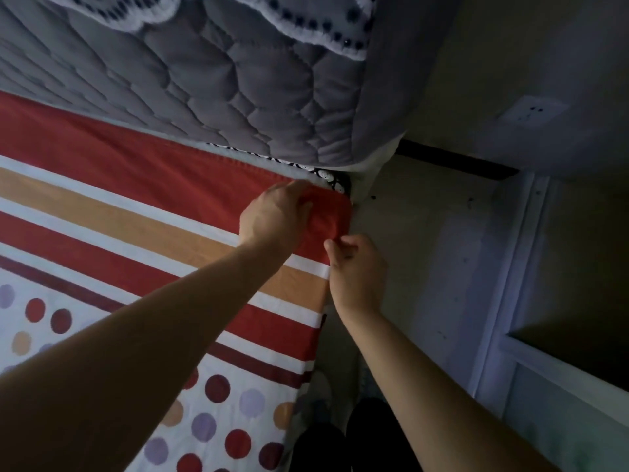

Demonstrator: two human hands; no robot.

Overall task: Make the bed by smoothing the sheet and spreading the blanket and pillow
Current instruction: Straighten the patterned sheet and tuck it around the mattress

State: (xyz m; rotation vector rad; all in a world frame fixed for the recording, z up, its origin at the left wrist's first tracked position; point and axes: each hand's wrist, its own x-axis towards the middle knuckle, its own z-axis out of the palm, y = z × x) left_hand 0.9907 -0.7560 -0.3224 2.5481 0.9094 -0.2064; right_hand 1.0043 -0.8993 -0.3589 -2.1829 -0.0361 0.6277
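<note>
- A sheet with red, orange and white stripes and coloured dots covers the bed, reaching its far right corner.
- The left hand sits on that corner, fingers curled and bunching the red fabric.
- The right hand is just beside it at the bed's right edge; in the dim light its thumb and fingers appear to pinch the sheet's hem.
- A grey quilted blanket lies heaped along the bed's far edge, meeting the sheet's red border.
- A wall socket shows on the wall to the right of the bed.
</note>
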